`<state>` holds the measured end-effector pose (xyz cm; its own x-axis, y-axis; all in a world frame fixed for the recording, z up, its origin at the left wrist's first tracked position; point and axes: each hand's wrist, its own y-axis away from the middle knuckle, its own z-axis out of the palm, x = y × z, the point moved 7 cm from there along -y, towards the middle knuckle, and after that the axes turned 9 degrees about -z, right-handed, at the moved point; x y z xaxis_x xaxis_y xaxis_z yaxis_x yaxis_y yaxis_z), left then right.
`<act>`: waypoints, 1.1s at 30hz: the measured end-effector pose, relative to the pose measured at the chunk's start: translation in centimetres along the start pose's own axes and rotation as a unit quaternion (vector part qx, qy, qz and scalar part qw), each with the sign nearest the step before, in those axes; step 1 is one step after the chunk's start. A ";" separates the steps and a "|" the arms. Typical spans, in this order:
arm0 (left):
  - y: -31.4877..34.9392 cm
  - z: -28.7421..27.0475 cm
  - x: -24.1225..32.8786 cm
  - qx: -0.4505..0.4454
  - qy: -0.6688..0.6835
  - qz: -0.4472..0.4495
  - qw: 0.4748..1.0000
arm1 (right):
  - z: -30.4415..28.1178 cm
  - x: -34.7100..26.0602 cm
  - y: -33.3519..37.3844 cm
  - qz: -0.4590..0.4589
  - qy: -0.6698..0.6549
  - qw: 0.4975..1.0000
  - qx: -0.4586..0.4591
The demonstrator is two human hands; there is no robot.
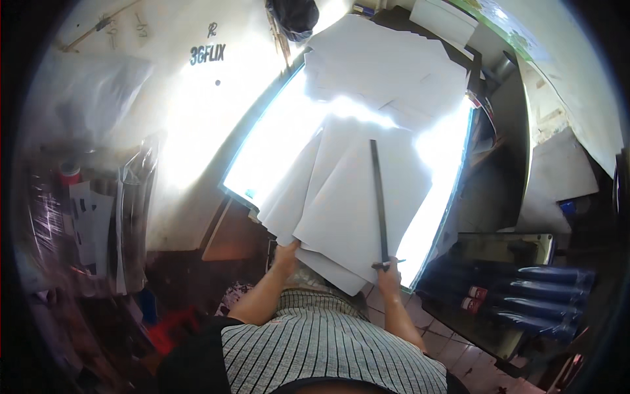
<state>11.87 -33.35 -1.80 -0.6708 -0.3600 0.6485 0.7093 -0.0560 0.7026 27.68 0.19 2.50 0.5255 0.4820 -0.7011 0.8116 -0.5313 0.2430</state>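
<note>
Large white paper sheets (354, 190) lie fanned and overlapping on a brightly glowing light table (430, 220). My left hand (286, 258) is closed on the near left edge of the sheets, with the fingertips partly hidden. On the right, my right hand (390, 277) grips the near end of a long, dark, straight strip with a short crosspiece, like a T-square (377, 197). The strip runs away from me across the top sheet. Whether it touches the paper along its whole length, I cannot tell.
More white sheets (387, 62) cover the table's far end. A pale wall (190, 118) rises along the left. Plastic-wrapped goods (98, 223) stand at the left, and shiny dark blue wrapped rolls (545, 289) lie to the right. A black bag (293, 18) hangs at the back.
</note>
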 end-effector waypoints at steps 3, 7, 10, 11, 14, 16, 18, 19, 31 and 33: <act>-0.3 -0.3 -1.6 -0.086 0.219 -0.124 0.964 | 0.3 -0.7 -0.6 -0.035 -0.032 0.999 0.014; -2.4 -1.6 8.0 -0.356 0.219 -0.133 0.898 | -2.7 2.7 -2.2 0.057 -0.074 0.992 0.080; -3.2 1.6 14.8 -0.424 0.021 -0.211 0.880 | -6.8 5.0 -4.8 0.011 0.050 0.983 0.177; -5.4 2.0 16.9 -0.427 0.017 -0.210 0.879 | -6.9 7.0 -6.3 -0.010 0.029 0.980 0.197; -12.1 -2.4 20.9 -0.127 -0.235 -0.185 0.946 | -7.7 4.9 -9.8 0.003 0.030 0.979 0.201; -11.8 0.7 20.6 -0.167 -0.287 -0.178 0.926 | -8.8 5.7 -11.2 0.033 0.033 0.974 0.222; -11.3 0.8 19.8 -0.152 -0.337 -0.185 0.911 | -9.4 5.7 -13.1 0.038 0.050 0.972 0.228; -10.7 0.4 18.7 -0.156 -0.337 -0.179 0.911 | -9.7 5.7 -13.6 0.040 0.070 0.970 0.227; -5.8 -2.3 20.7 0.268 -0.648 0.259 0.665 | -7.7 -1.6 -13.6 -0.070 0.068 0.978 0.187; -8.9 3.5 21.1 0.169 -0.666 0.341 0.641 | -6.4 -1.1 -14.9 -0.074 0.082 0.972 0.207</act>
<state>-9.40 -37.21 6.66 0.0213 0.9347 0.3549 0.9997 -0.0229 0.0002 16.60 12.01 3.92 0.4729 0.6609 -0.5827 0.7271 -0.6662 -0.1655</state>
